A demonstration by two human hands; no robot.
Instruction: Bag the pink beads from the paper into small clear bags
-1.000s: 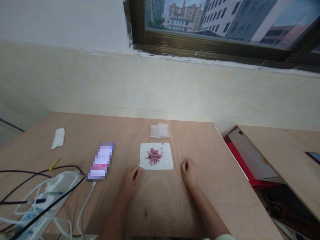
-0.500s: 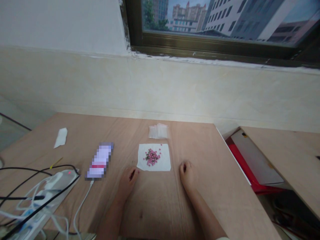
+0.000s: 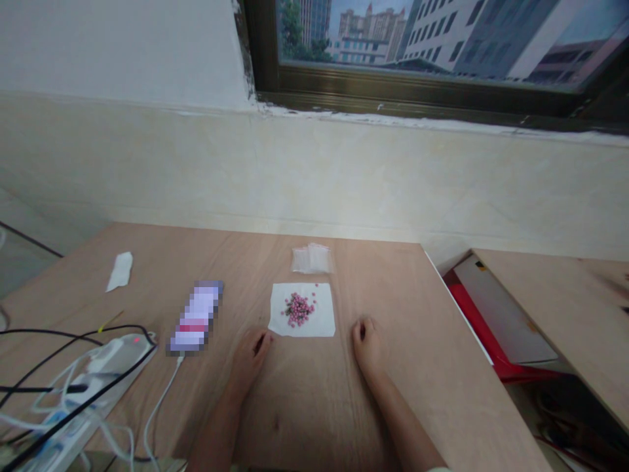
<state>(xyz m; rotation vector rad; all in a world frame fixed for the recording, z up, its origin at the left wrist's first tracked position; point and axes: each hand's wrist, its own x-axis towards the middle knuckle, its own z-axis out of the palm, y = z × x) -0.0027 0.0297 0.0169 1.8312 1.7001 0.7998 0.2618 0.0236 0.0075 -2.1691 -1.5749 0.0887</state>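
On the wooden worktop (image 3: 457,373), a white paper sheet (image 3: 324,321) lies in the middle. The left hand (image 3: 249,364) and the right hand (image 3: 367,346) are loosely curled up and hold nothing. The left hand is just beside the near left corner of the paper, and the right hand is near its right side. Clear plastic bags (image 3: 312,258) sit just past the paper. A heap of little pink beads (image 3: 297,309) sits on the paper.

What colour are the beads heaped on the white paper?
The beads are pink, shown best in the head view.
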